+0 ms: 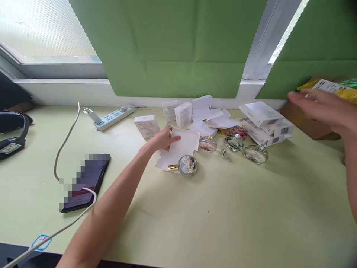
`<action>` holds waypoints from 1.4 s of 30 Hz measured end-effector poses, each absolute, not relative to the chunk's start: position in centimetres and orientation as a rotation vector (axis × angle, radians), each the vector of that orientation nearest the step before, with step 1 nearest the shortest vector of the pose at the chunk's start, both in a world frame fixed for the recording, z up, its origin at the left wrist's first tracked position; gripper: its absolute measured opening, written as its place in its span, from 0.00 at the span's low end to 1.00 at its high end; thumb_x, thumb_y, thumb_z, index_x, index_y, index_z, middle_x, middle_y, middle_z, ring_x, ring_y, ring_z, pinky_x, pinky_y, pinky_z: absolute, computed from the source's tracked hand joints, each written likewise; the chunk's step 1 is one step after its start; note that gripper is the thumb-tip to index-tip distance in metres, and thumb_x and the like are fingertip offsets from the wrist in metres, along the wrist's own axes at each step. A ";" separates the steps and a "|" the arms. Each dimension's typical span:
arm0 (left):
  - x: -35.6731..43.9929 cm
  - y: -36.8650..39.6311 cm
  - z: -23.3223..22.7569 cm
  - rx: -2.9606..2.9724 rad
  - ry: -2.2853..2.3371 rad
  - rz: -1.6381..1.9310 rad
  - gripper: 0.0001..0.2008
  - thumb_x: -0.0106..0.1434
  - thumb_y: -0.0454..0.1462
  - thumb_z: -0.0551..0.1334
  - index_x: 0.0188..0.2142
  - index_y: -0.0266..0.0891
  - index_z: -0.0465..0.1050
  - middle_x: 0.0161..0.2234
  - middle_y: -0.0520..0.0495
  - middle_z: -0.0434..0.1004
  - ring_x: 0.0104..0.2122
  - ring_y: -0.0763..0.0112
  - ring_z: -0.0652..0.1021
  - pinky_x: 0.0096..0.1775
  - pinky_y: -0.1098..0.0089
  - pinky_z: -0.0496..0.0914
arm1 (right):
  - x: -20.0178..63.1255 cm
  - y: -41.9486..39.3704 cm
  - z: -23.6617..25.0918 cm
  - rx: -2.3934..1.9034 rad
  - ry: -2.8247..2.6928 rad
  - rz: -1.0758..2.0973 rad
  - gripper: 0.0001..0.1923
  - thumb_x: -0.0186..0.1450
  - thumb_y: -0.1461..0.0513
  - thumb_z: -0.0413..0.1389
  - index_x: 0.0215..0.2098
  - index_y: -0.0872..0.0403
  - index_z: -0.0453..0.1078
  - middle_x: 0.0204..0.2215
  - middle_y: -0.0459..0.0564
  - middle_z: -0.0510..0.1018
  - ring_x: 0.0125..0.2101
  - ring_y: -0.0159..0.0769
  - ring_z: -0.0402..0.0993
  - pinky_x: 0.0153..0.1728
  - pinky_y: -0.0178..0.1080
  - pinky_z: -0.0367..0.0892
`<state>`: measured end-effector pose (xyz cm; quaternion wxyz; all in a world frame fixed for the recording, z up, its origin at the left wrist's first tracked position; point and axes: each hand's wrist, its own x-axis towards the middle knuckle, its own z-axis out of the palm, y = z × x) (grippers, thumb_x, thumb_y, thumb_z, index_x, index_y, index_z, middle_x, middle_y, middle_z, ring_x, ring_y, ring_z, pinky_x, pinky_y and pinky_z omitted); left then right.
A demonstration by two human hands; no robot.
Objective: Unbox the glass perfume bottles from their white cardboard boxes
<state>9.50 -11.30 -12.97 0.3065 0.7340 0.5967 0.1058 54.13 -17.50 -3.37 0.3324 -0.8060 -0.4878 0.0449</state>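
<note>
My left hand (163,139) pinches the left edge of a white folded card (185,138) lying on the table. On the card's lower part rests a round glass perfume bottle (187,165) with its gold neck pointing left. To the right stand or lie several more perfume bottles, among them a pink one (208,144), a green one (233,143) and a clear one (255,154). A small silver cap (222,153) lies between them. Raised at the far right, my right hand (318,106) has its fingers stretched out, with nothing visible in them, beside a cardboard box (309,121).
Small white boxes (146,126) stand behind my left hand, beside loose white cards (202,108). More white boxes (262,113) are stacked at the right. Yellow packets (350,93) fill the cardboard box. At left are a power strip (114,118), phone (89,182), cable (68,134) and headphones (16,137).
</note>
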 end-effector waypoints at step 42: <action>12.2 -16.3 -6.5 2.206 0.827 0.313 0.17 0.66 0.45 0.61 0.53 0.45 0.70 0.44 0.45 0.77 0.41 0.69 0.78 0.39 0.70 0.72 | 36.3 -27.6 -16.5 -0.799 -1.320 2.143 0.26 0.64 0.60 0.62 0.59 0.52 0.66 0.53 0.60 0.74 0.47 0.43 0.75 0.32 0.35 0.71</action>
